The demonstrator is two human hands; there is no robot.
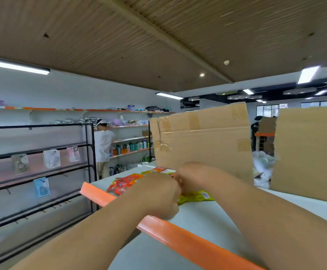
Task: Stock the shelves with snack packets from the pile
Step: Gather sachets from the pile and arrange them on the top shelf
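Both my hands reach over a white shelf top (197, 215) with an orange front edge (178, 238). My left hand (158, 193) and my right hand (190, 176) are closed close together on a yellow-green snack packet (195, 196) that lies on the shelf. The fingers hide most of the grip. Red and orange snack packets (123, 184) lie flat on the shelf to the left of my hands, and another orange-topped packet (158, 169) lies behind them.
Two tall cardboard boxes (203, 141) (311, 152) stand on the shelf behind my hands, with white bags (262, 166) in the gap between them. A black wire rack (41, 168) with hanging packets stands at left. A person in white (103, 145) works at far wall shelves.
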